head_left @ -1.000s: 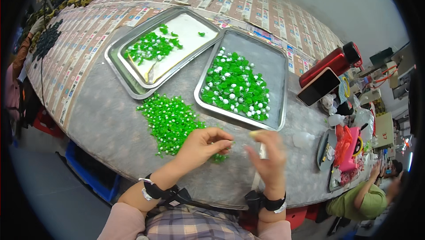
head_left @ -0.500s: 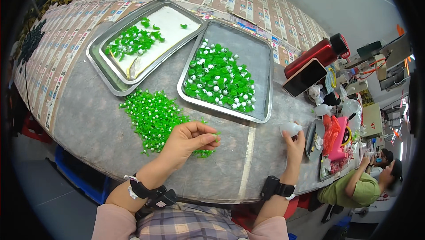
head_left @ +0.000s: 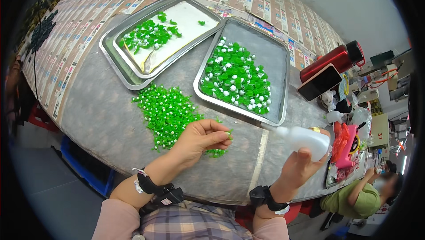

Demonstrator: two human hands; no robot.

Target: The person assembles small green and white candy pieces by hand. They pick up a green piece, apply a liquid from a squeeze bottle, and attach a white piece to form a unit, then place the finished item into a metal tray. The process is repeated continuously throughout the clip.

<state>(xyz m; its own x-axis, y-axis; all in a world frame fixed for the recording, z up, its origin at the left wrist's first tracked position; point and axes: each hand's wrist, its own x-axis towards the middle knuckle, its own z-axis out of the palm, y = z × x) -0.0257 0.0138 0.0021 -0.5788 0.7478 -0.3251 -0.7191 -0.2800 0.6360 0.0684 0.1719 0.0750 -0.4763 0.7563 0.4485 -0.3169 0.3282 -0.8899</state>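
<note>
My left hand (head_left: pixel 199 139) is closed in a pinch above the near edge of a green pile. Between thumb and forefinger sits a small green plastic piece (head_left: pixel 230 134), mostly hidden by the fingertips. My right hand (head_left: pixel 295 171) is wrapped round a white translucent squeeze bottle (head_left: pixel 313 142), tipped on its side. Its blurred nozzle points left, toward my left hand, with a gap between them. Next to my left hand spreads the pile of small green pieces with white dots (head_left: pixel 166 111) on the grey table (head_left: pixel 106 124).
Beyond the pile, a metal tray (head_left: pixel 261 45) holds green pieces and white balls with dark spots. Left of it, stacked trays with a white lining (head_left: pixel 190 16) hold more. A red flask (head_left: pixel 330 64), phone (head_left: pixel 319 82) and pink container (head_left: pixel 347 146) stand right. Another person (head_left: pixel 354 195) sits far right.
My right hand has lifted the squeeze bottle up toward me and tipped it, nozzle leftward. My left hand keeps its pinch on the green piece. The whole view has shifted slightly.
</note>
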